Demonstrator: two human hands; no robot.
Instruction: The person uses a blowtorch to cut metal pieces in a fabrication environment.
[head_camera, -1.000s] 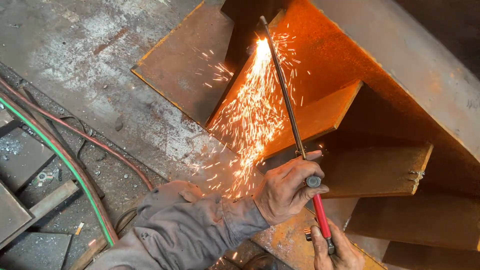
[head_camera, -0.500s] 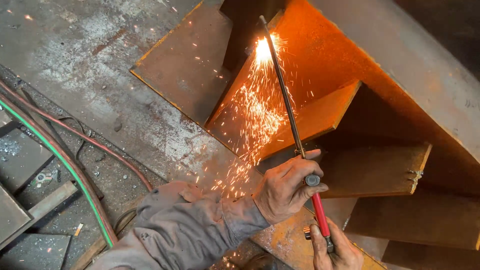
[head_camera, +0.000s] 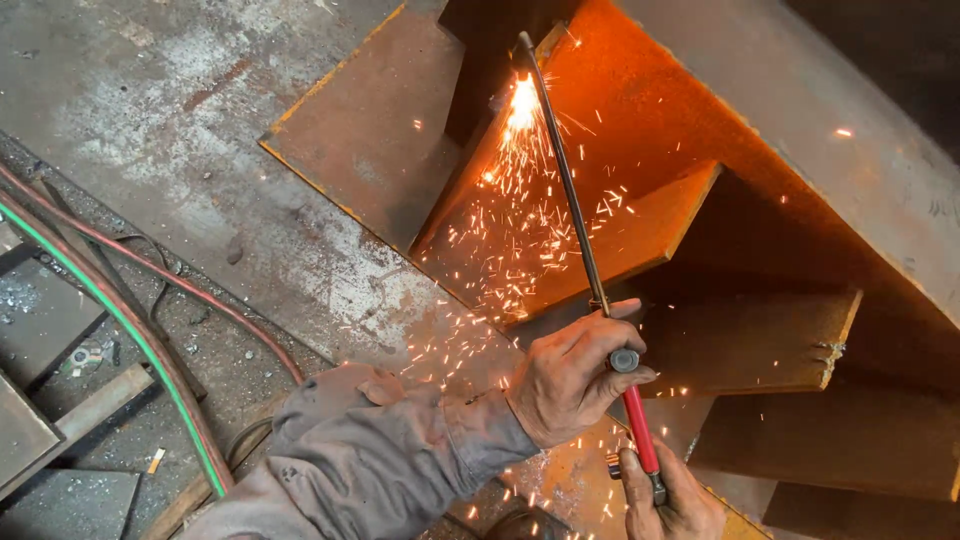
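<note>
At the far left, a green hose and a red hose run side by side across the dirty floor, past some flat metal scraps in the lower left corner. Further right, a grey sleeve reaches in from the bottom edge and ends at the left hand. This hand is closed around the cutting torch near a small round knob, where the thin dark tube meets the red handle. The fingers wrap over the tube and the thumb lies under it.

The tube rises from the hand up and slightly left to its tip near the top of the view. There a bright flame meets the edge of a rusty steel plate, and a shower of sparks falls down and to the left over a lower plate and the floor.

Just right of and below the left hand, the right hand is clamped on the lower end of the red handle at the bottom edge, only partly in view. The two hands are close but not touching. Further right, more rusty steel shelves step down in shadow.
</note>
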